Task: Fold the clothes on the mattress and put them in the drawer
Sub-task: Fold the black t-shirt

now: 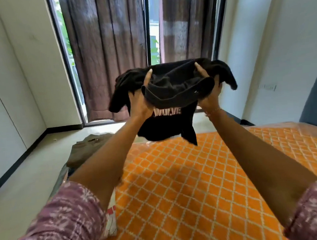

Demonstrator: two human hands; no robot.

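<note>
Head view: black T-shirt (170,92) held up in the air above the orange mattress (196,182), bunched and not yet folded. Left hand (140,102) and right hand (209,95) each gripping a side, thumbs curled over the cloth. Olive garment (88,149) lying unfolded at the mattress's left edge. No drawer in sight. Early going, judging by that: folding barely begun, stowing all ahead.

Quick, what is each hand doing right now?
Left hand: grips the black T-shirt, held up over the mattress.
Right hand: grips the same T-shirt on its other side.
</note>
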